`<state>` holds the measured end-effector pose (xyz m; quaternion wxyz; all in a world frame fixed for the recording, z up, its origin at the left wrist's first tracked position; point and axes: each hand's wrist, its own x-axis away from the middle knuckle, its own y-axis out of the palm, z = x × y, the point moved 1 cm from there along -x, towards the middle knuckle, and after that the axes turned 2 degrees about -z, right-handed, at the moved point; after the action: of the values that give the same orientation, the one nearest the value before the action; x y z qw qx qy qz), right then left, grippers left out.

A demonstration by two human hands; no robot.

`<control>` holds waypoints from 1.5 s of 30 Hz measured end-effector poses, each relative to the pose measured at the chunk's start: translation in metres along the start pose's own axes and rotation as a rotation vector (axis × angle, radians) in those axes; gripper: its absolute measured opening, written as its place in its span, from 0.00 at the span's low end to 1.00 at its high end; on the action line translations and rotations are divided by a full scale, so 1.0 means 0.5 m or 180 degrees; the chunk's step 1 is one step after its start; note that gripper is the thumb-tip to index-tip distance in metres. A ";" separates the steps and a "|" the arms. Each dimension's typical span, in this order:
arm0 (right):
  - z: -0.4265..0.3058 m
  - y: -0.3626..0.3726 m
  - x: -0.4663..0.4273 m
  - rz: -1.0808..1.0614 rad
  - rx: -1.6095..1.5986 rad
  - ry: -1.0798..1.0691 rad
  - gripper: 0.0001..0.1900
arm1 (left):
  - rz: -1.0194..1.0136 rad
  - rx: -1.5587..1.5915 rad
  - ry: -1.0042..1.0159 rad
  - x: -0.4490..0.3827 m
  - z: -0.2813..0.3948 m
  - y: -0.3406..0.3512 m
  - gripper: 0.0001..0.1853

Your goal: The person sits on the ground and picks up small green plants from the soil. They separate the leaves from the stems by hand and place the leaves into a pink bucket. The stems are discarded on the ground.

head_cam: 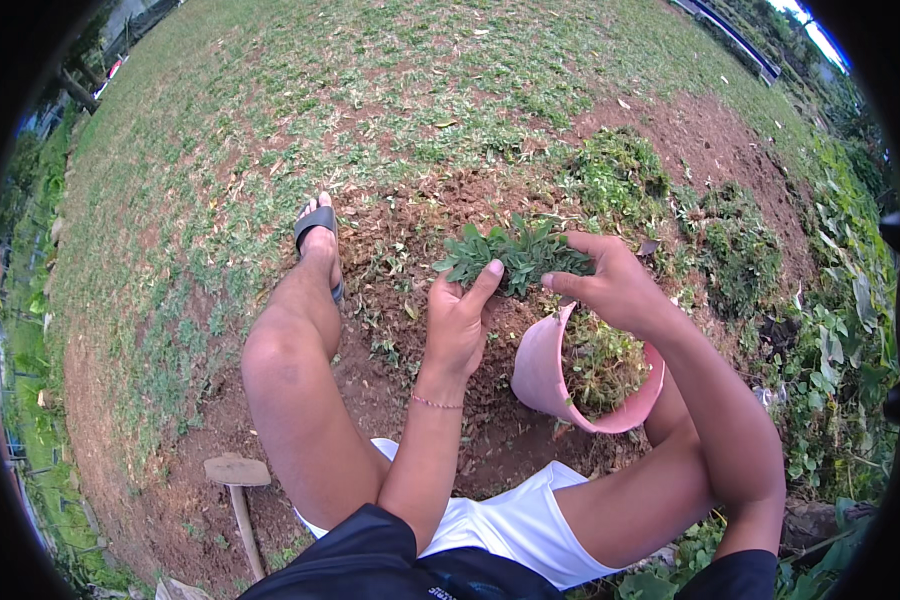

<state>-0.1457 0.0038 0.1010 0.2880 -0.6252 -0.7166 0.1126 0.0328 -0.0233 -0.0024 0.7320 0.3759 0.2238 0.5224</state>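
A bunch of leafy green weeds (521,255) is held between both hands above broken brown soil. My left hand (461,311) grips its left side, thumb on top of the leaves. My right hand (604,277) pinches the right side between thumb and fingers. Just below the right hand, a pink plastic bucket (540,367) leans with its mouth towards me, between my legs. Pulled weeds with pale roots (604,367) lie inside it. The bucket's base is hidden.
A tool with a wooden handle and a soil-caked head (237,471) lies at lower left. Heaps of uprooted weeds (621,171) sit beyond the bucket, near a bare dirt slope (705,142). Leafy vines (832,345) border the right. Patchy grass (345,90) stretches ahead.
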 end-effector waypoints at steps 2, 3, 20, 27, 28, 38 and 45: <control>-0.001 -0.002 -0.002 0.0030 0.0035 0.0129 0.20 | 0.0021 0.0000 0.0104 -0.001 -0.001 0.000 0.14; -0.002 -0.002 -0.003 -0.0027 -0.0020 0.0089 0.20 | -0.0017 0.0003 0.0061 -0.001 0.000 0.000 0.15; -0.018 0.004 0.008 -0.0246 -0.0459 -0.0012 0.26 | -0.0292 -0.0206 -0.0164 0.004 0.003 0.005 0.16; -0.008 -0.002 0.000 -0.0031 -0.0131 -0.0169 0.28 | -0.0414 -0.0337 -0.0244 0.008 0.004 0.008 0.24; -0.006 -0.002 0.000 -0.0039 -0.0042 -0.0247 0.29 | -0.0398 -0.0273 -0.0327 0.008 0.004 0.010 0.25; -0.011 -0.001 0.018 -0.0480 -0.0242 -0.0317 0.38 | -0.0261 0.0256 -0.0386 0.001 0.000 -0.008 0.25; -0.020 -0.011 0.006 -0.0158 -0.0433 -0.0156 0.30 | -0.0793 0.1583 -0.0481 -0.003 -0.026 -0.035 0.28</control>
<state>-0.1449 0.0039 0.1126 0.2300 -0.6224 -0.7447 0.0718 0.0333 -0.0234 -0.0243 0.6905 0.5513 0.3343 0.3280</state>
